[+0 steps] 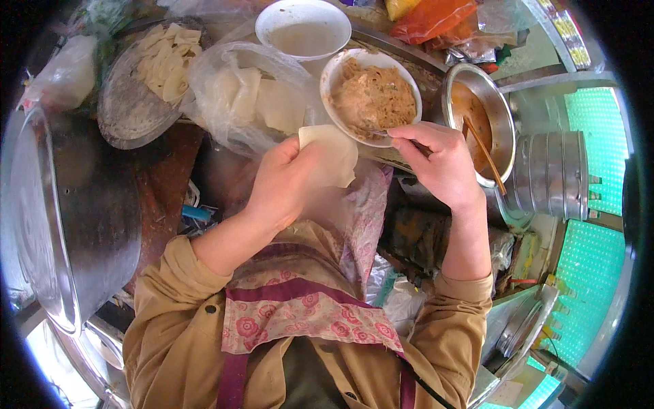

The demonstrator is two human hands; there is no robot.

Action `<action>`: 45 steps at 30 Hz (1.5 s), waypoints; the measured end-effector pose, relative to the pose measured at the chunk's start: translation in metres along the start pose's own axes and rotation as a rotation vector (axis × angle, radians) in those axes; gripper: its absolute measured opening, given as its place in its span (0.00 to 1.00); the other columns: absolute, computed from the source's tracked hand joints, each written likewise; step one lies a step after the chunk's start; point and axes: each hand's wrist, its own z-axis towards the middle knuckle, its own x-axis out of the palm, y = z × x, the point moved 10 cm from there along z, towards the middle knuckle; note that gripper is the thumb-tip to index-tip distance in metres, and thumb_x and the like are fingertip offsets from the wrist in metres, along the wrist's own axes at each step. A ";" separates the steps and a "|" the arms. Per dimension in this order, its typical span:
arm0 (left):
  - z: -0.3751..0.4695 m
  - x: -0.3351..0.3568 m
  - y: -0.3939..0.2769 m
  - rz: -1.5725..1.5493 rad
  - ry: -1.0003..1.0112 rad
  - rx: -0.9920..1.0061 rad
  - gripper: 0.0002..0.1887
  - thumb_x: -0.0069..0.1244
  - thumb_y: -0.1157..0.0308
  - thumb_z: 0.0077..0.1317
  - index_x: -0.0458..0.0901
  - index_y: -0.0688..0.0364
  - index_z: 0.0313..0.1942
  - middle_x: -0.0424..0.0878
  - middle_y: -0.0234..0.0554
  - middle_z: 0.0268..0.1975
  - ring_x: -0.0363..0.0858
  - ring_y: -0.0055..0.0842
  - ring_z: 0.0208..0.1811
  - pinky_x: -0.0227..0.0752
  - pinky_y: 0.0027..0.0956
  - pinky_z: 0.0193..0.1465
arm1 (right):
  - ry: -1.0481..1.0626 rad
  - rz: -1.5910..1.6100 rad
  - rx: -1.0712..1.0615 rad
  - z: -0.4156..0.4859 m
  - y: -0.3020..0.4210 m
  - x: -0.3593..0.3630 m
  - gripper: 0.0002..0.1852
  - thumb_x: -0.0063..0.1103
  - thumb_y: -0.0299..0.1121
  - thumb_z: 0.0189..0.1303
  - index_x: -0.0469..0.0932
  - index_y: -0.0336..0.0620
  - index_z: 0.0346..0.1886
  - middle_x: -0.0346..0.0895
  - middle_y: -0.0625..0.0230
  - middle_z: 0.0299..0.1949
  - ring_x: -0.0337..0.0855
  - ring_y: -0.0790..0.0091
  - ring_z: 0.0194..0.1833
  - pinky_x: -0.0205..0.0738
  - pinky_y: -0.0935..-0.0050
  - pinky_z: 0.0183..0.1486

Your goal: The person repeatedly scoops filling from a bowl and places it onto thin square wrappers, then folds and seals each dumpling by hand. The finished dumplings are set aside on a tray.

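Note:
My left hand (286, 176) holds a thin square dough wrapper (332, 153), its fingers beneath it and its thumb near the edge. My right hand (437, 161) pinches a thin utensil, mostly hidden, whose tip (377, 133) touches the filling at the near rim of a white bowl. That bowl holds a mound of pinkish minced filling (375, 94). Left of it, an open clear plastic bag (204, 97) contains stacked wrappers (281, 105). Farther left, folded dough pieces (171, 59) lie on a floured round tray (120, 107).
A white bowl of cloudy liquid (304, 38) stands at the back. To the right are a steel bowl (506, 110) of reddish-brown sauce with chopsticks (485, 153) and stacked metal steamer tiers (552, 174). A large metal pot (92, 214) is at the left.

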 end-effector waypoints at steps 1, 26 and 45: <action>0.000 0.000 -0.001 0.000 0.002 0.003 0.15 0.45 0.70 0.79 0.80 0.69 0.59 0.86 0.41 0.53 0.85 0.25 0.51 0.80 0.33 0.57 | -0.034 0.016 -0.003 -0.001 0.001 -0.004 0.08 0.68 0.21 0.62 0.87 0.37 0.45 0.85 0.61 0.34 0.85 0.69 0.33 0.77 0.73 0.36; -0.003 0.004 0.000 -0.041 -0.011 0.034 0.16 0.46 0.70 0.79 0.79 0.70 0.59 0.86 0.43 0.54 0.86 0.26 0.51 0.80 0.33 0.56 | -0.135 0.101 0.122 -0.027 0.019 0.011 0.08 0.69 0.22 0.64 0.86 0.34 0.45 0.86 0.62 0.30 0.80 0.78 0.28 0.75 0.77 0.34; -0.024 0.031 -0.017 -0.251 0.262 0.030 0.22 0.41 0.65 0.78 0.72 0.68 0.66 0.78 0.58 0.66 0.77 0.48 0.67 0.68 0.51 0.73 | -0.088 1.017 0.376 -0.060 0.014 0.052 0.11 0.68 0.27 0.69 0.83 0.29 0.49 0.79 0.74 0.28 0.65 0.86 0.24 0.57 0.83 0.27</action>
